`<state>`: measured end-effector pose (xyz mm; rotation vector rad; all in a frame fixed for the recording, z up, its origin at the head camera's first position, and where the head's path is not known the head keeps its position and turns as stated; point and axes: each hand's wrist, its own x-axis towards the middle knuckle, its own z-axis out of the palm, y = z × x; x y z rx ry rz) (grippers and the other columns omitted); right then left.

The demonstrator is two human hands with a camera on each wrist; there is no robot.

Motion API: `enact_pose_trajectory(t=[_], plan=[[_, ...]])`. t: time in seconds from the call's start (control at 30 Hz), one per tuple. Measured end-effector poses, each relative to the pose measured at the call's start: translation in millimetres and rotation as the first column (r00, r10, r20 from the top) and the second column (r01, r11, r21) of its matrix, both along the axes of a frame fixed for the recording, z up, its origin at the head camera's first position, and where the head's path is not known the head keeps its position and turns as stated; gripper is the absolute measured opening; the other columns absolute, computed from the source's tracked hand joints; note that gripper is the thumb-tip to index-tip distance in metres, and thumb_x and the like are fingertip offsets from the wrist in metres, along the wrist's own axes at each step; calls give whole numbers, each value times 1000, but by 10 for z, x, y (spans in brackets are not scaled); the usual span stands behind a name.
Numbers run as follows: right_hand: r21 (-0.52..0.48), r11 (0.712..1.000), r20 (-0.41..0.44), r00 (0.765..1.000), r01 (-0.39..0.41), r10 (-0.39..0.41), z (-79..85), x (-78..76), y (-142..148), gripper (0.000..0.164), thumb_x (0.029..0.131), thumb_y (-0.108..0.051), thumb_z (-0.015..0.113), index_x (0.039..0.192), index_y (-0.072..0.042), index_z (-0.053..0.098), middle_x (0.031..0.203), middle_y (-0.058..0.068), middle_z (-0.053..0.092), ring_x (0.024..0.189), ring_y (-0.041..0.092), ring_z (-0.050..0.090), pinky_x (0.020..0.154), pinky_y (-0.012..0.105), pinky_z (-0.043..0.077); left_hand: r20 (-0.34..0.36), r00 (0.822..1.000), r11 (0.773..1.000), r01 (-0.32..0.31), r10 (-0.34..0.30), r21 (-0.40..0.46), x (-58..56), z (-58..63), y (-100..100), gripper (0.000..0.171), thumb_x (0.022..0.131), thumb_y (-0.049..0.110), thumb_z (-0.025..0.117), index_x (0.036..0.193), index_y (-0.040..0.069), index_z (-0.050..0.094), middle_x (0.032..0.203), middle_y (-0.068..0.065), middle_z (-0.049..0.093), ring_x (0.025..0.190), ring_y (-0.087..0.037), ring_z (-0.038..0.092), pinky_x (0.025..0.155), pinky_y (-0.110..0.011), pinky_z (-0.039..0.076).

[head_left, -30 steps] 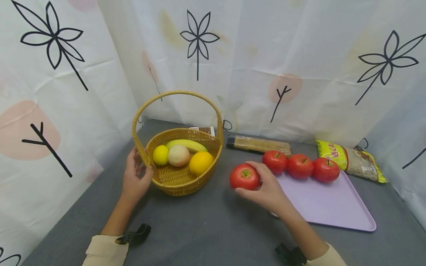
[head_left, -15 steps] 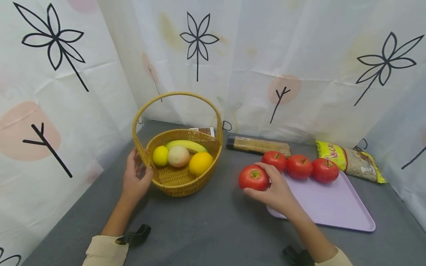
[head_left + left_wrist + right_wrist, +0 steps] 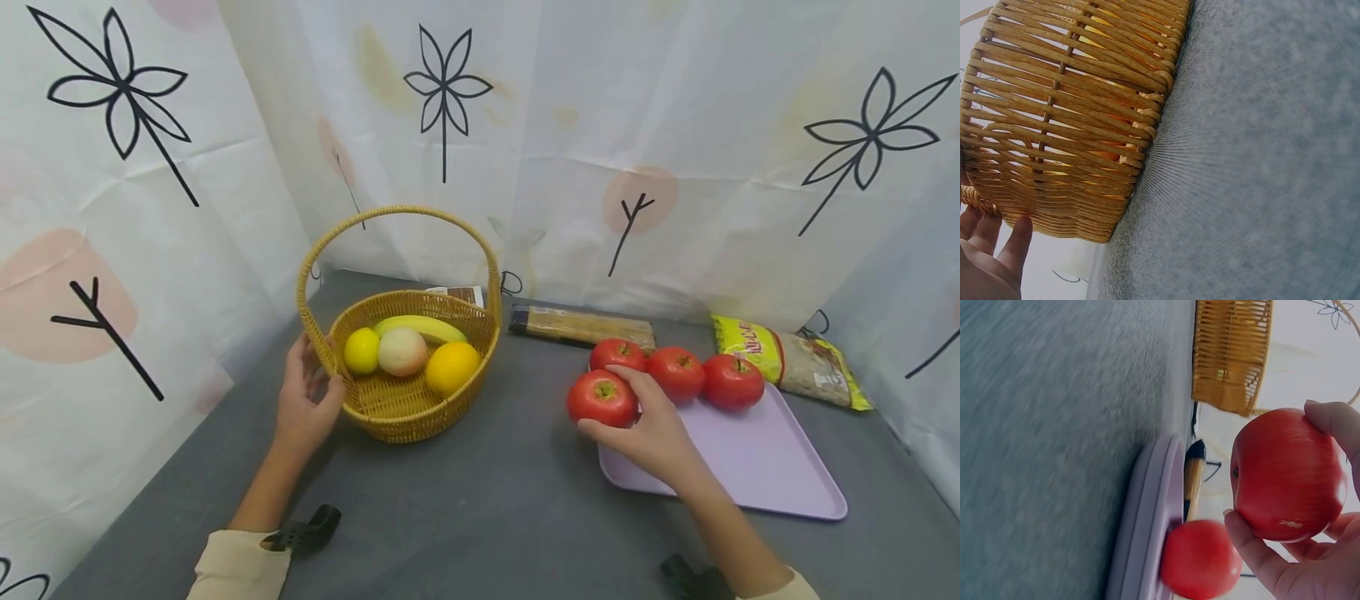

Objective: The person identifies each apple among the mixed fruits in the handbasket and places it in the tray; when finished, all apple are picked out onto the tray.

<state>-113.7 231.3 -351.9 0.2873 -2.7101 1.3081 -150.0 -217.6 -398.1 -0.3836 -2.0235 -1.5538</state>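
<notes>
My right hand (image 3: 660,433) holds a red apple (image 3: 602,400) between thumb and fingers, above the left edge of a pale purple tray (image 3: 765,467). In the right wrist view this apple (image 3: 1291,478) is lifted clear of the table. Three more red apples (image 3: 675,375) sit in a row along the tray's far side. My left hand (image 3: 306,408) grips the left side of a woven basket (image 3: 401,427), near the foot of its tall handle. Inside lie a lemon (image 3: 362,351), a pale peach (image 3: 402,352), a banana (image 3: 422,326) and an orange (image 3: 453,369).
Behind the tray lies a flat clear pack of thin sticks or noodles (image 3: 585,325). A yellow printed bag (image 3: 787,362) is at the back right. Part of a small packet (image 3: 461,294) shows behind the basket. Patterned white curtains (image 3: 562,125) enclose the grey table (image 3: 465,517).
My right hand has carried the apple rightward, from the space between basket and tray to the tray's left edge. My left hand and the basket have stayed in place.
</notes>
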Motion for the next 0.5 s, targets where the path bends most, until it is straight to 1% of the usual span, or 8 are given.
enact_pose_trajectory(t=[0.2, 0.33, 0.4, 0.5], plan=[[27, 999, 17, 999, 41, -42, -8, 25, 145, 82, 82, -36, 82, 147, -11, 41, 138, 16, 46, 122, 38, 44, 80, 54, 56, -6, 1000, 1000, 3, -3, -2, -7, 1, 8, 80, 89, -15, 53, 159, 12, 24, 150, -20, 44, 135, -33, 45, 98, -20, 41], [48, 996, 25, 997, 72, -73, 11, 19, 217, 83, 82, -39, 82, 148, -10, 40, 140, 18, 44, 123, 40, 43, 82, 56, 55, 8, 1000, 1000, 0, 0, 4, 13, 15, 15, 79, 90, -15, 52, 159, 12, 24, 150, -20, 43, 135, -32, 45, 99, -20, 41], [54, 995, 42, 995, 85, -87, 35, 15, 242, 85, 82, -40, 82, 149, -10, 39, 141, 19, 42, 124, 41, 42, 82, 57, 55, 13, 1000, 1000, -4, 4, 2, 45, 54, 35, 78, 90, -16, 51, 159, 10, 23, 150, -22, 43, 135, -34, 44, 100, -21, 41], [61, 993, 87, 991, 101, -106, 66, 14, 279, 89, 82, -43, 81, 151, -10, 35, 143, 22, 40, 126, 44, 40, 82, 57, 55, 22, 1000, 1000, -9, 9, -10, 113, 158, 88, 76, 90, -16, 50, 157, 3, 23, 149, -27, 41, 135, -39, 43, 100, -22, 42]])
